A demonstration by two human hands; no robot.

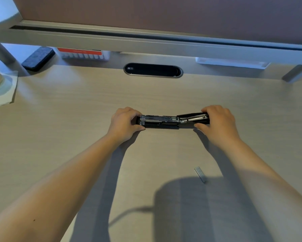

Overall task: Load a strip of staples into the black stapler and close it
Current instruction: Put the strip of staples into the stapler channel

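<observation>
The black stapler (166, 122) lies flat on the wooden desk, swung wide open. Its metal staple channel faces up on the left half, and the black lid with its spring lies on the right. My left hand (125, 122) grips the left end of the stapler. The right end, the lid, is held by my right hand (218, 121). A short silver strip of staples (200, 174) rests loose on the desk, nearer to me and below my right forearm.
A grey monitor shelf (146, 41) spans the back, with a black oval cable port (153, 70) below it. A dark felt eraser (38, 58), a red-labelled box (84, 53) and a clear tray (232, 62) sit under the shelf. A bottle on paper (0, 84) stands at far left.
</observation>
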